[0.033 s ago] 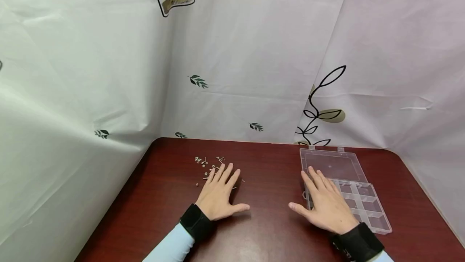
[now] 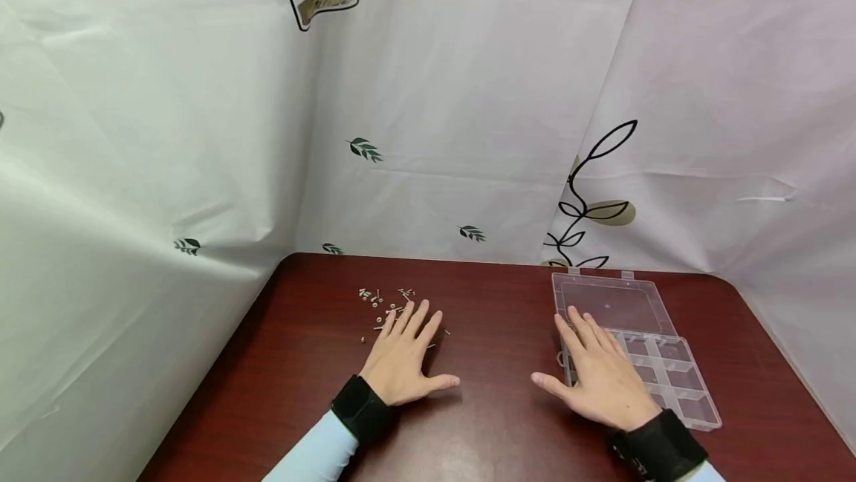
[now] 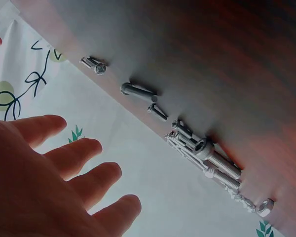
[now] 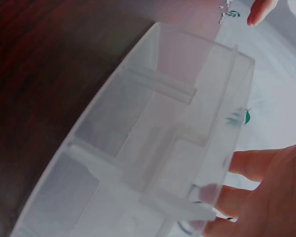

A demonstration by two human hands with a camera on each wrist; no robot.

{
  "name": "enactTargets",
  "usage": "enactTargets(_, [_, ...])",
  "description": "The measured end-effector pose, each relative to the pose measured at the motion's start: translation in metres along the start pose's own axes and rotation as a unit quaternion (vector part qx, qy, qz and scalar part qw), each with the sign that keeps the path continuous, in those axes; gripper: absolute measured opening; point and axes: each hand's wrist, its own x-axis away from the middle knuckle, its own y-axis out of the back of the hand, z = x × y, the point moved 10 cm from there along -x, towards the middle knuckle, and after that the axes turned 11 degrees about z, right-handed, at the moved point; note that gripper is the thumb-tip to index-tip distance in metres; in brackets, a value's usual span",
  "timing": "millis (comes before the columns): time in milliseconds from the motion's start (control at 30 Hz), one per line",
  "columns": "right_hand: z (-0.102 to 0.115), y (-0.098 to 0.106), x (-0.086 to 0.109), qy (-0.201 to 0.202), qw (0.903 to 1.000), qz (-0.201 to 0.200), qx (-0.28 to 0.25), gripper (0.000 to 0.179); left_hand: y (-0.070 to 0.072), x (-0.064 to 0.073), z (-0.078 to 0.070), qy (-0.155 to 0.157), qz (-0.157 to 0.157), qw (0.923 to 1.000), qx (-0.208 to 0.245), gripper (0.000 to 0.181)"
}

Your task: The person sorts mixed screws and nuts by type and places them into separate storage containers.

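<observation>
My left hand (image 2: 404, 363) is spread with straight fingers, palm down, at the near side of a scatter of small metal screws and nuts (image 2: 374, 300). The left wrist view shows its fingers apart from a thick bolt (image 3: 138, 92) and a hex nut (image 3: 265, 208), holding nothing. On the right, my right hand (image 2: 598, 374) spreads its fingers over the left part of a clear plastic compartment box (image 2: 698, 400), hiding some of it. The box's lid (image 2: 608, 300) lies folded back toward the far edge. Close up, divider walls (image 4: 158, 89) split the box into compartments.
Both hands are over a dark red-brown table (image 2: 495, 318) with rounded far corners. A white curtain (image 2: 428, 192) printed with leaves hangs directly behind its far edge and along the left side. Black bands (image 2: 361, 408) circle both wrists.
</observation>
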Motion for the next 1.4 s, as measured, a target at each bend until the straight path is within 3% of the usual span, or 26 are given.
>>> enactTargets(500, [-0.005,0.003,0.002,-0.001,1.0000,-0.006,0.001,0.105,0.001,-0.005,0.000,-0.010,-0.012,0.9998,0.009,0.106])
enactTargets(733, [-0.018,0.010,0.008,-0.006,1.0000,-0.003,-0.004,0.102,0.011,-0.010,-0.006,-0.034,-0.053,0.9980,-0.007,0.070])
enactTargets(900, [-0.047,0.028,0.021,-0.004,0.9991,-0.042,0.000,0.083,0.016,-0.018,-0.010,-0.057,-0.065,0.9955,-0.039,0.034])
enactTargets(1000, [-0.070,0.044,0.033,-0.005,0.9960,-0.089,0.010,0.065,0.016,-0.023,-0.010,-0.063,-0.054,0.9954,-0.049,0.024])
enactTargets(1133, [-0.112,0.058,0.050,-0.048,0.9910,-0.124,0.010,0.049,0.014,-0.026,-0.009,-0.069,-0.039,0.9957,-0.047,0.020])
enactTargets(1267, [-0.158,0.060,0.064,-0.126,0.9869,-0.101,-0.004,0.042,0.009,-0.028,-0.009,-0.072,-0.025,0.9962,-0.042,0.017])
enactTargets(1400, [-0.193,0.048,0.069,-0.193,0.9806,-0.019,-0.032,0.041,0.003,-0.032,-0.007,-0.069,-0.013,0.9964,-0.047,0.014])
